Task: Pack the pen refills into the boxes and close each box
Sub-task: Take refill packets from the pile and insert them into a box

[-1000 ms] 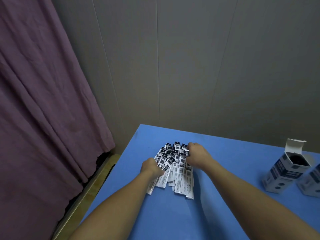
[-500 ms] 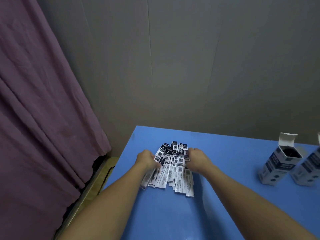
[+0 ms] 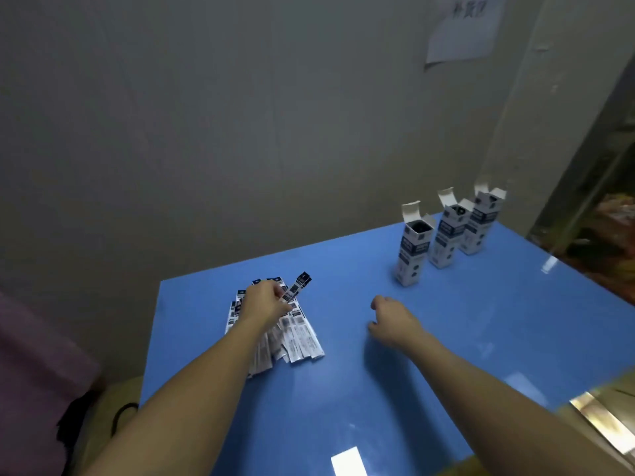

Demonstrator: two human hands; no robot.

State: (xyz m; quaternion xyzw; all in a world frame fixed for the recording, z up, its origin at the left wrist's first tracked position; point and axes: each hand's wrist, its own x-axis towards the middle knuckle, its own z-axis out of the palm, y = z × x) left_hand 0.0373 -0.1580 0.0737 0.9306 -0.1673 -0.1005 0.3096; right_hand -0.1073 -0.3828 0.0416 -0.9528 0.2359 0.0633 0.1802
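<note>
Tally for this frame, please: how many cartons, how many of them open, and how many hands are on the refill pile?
Upright white-and-navy cardboard cartons: 3
Cartons with top flap open: 3
Hands on the heap of white-and-black refill packets: 1, the left hand
Hands off it: 1, the right hand
Total cartons plus hands: 5

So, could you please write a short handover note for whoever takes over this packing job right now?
Left hand: on the pile of refill packets at the table's left, pinching one packet lifted up off the pile.
Right hand: empty, loosely curled, hovering between the pile and the boxes.
Boxes: three stand upright in a row at the far right, flaps open.
Done: nothing visibly packed; no box closed.
Left: fill all three boxes, close each.
</note>
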